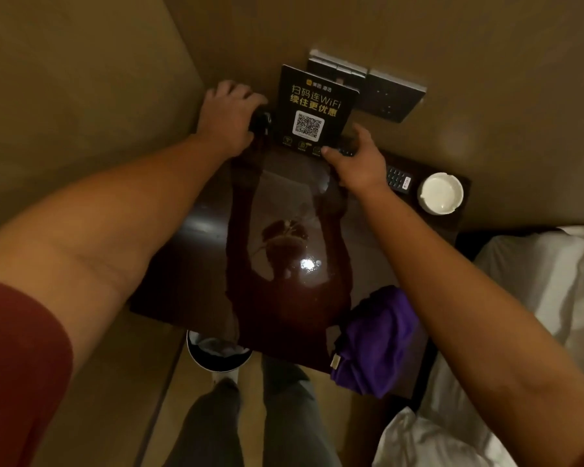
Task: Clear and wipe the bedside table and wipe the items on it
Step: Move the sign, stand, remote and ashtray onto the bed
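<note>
Head view, looking down on a dark, glossy bedside table point(196, 264) that fills the centre of the frame. At upper centre one black sign point(312, 111) with a QR code stands upright against the wall. The left hand point(228, 117), just left of the sign, curls over a small dark object point(260, 121) whose identity cannot be told. The right hand point(358, 161), at the sign's lower right corner, lies over one end of a remote control point(397, 178); its thumb touches the sign's base, and whether its grip has closed on the remote cannot be told. One white ashtray point(440, 193) sits at the right-hand corner of the table, just beside the remote. One purple cloth point(378, 342) lies bunched at the lower right edge, partly overhanging.

Handling, as a judgement: the sign looks light, stiff and easily tipped, best taken by its two side edges near the base. The ashtray appears heavy for its size and breakable; a hold across the rim suits it. The remote is light and rigid, best gripped around its narrow middle. The cloth is soft and may be gathered anywhere. The polished top probably lets items slide.

Counted: one sign, one remote, one ashtray, one cloth, one unidentified dark object.
</note>
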The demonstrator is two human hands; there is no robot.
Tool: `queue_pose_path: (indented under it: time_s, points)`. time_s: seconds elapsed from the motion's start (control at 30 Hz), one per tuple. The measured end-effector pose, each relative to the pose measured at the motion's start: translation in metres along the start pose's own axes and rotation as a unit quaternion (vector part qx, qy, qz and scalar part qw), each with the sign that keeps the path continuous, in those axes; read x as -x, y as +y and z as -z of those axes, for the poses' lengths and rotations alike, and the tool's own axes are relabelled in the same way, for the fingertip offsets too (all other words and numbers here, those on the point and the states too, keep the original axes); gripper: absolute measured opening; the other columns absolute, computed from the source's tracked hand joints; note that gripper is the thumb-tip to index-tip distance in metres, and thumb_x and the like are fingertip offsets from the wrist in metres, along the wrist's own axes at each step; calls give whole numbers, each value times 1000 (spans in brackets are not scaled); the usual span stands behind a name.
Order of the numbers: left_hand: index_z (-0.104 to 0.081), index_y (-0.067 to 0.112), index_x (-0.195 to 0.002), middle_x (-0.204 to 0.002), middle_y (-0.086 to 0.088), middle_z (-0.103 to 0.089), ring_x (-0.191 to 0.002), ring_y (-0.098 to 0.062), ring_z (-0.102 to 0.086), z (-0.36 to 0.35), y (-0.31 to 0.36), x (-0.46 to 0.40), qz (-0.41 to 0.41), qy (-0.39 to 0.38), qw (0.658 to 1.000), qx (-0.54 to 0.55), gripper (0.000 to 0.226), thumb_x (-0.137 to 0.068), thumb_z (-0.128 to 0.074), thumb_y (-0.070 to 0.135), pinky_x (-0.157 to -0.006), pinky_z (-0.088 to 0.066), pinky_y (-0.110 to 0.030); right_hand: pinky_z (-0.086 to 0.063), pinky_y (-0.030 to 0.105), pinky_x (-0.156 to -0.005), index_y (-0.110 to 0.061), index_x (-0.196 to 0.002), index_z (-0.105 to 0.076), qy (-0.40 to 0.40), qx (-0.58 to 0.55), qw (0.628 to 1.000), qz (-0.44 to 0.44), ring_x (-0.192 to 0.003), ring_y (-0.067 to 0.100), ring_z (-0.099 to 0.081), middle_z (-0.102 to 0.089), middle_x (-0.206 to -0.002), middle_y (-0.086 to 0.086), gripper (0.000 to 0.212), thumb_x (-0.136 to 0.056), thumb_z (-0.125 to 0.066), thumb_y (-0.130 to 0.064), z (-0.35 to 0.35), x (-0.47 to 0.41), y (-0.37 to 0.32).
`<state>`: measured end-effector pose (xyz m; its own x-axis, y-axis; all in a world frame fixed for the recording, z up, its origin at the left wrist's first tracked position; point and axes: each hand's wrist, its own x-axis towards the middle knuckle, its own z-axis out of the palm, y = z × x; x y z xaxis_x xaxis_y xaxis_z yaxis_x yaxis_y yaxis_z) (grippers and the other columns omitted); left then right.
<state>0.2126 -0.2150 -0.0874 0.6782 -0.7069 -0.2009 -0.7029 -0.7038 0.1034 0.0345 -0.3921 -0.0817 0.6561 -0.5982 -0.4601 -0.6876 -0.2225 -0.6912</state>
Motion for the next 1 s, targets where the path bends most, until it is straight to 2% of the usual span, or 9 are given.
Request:
queue_pose_path:
  time_s: [0.13,0.23,0.33,0.4,0.47,0.63,0.8,0.93,1.0]
  points:
    - [-45,20,-148,-142,-18,-50,-135,-41,-40,-4,7,-12,-15,-10,999,-30,68,-86,-72,17,-106,-35,-50,-63,50,-85,-25,-151,-42,-36,-145,988,-37,-104,24,-69,-62,-128,7,64,-95,-71,-16,-11,-6,-3]
    - [-53,16,-141,-140,-18,-52,-134,-41,-40,-9,9,-20,-35,-34,996,-71,57,-88,-72,20,-106,-35,-49,-63,46,-81,-18,-144,-47,-40,-196,979,-28,-81,18,-67,-66,-111,6,49,-99,-65,-10,-18,-10,-6]
    - [-57,14,-137,-136,-19,-56,-130,-41,-43,-11,8,-27,-33,-45,995,-87,48,-91,-70,22,-105,-37,-50,-61,44,-83,-14,-136,-51,-33,-219,975,-26,-81,21,-67,-65,-101,-1,35,-102,-59,-9,-18,-15,-8]
    - [-58,13,-134,-130,-20,-61,-126,-41,-47,-12,9,-33,-32,-59,993,-95,43,-93,-68,21,-103,-38,-50,-61,44,-85,-16,-122,-55,-27,-239,970,-33,-79,17,-67,-65,-96,-5,19,-104,-56,-10,-17,-17,-7]
    - [-60,13,-131,-124,-20,-64,-121,-40,-52,-10,9,-35,-30,-63,993,-94,38,-94,-66,19,-101,-39,-51,-60,44,-89,-16,-116,-58,-22,-250,967,-35,-82,17,-67,-66,-97,-3,11,-105,-55,-13,-15,-17,-9]
    - [-65,11,-126,-116,-23,-67,-110,-45,-61,2,4,-37,-35,-76,994,-68,33,-94,-70,20,-87,-50,-51,-61,35,-89,-6,-126,-63,-16,-229,973,-6,-91,19,-70,-70,-114,8,24,-106,-55,-17,-12,-17,-10]
    - [-64,17,-134,-118,-22,-69,-111,-44,-62,17,-7,-26,-54,-52,995,-62,41,-94,-70,22,-90,-53,-53,-61,32,-87,-4,-123,-62,-5,-241,970,25,-89,18,-71,-70,-107,5,22,-106,-55,-15,-7,-11,-17]
    - [-62,18,-136,-121,-22,-68,-113,-44,-62,31,-5,-15,-68,-48,994,-70,41,-95,-69,22,-89,-50,-52,-61,31,-86,-14,-108,-62,2,-261,964,39,-87,18,-70,-70,-100,1,8,-106,-54,-13,4,-1,-20]
    - [-61,19,-136,-122,-21,-68,-113,-44,-62,36,-6,-2,-67,-37,995,-69,41,-96,-68,22,-89,-50,-52,-60,32,-84,-20,-98,-61,20,-285,957,47,-84,20,-69,-69,-95,0,13,-106,-55,-12,3,13,-23]
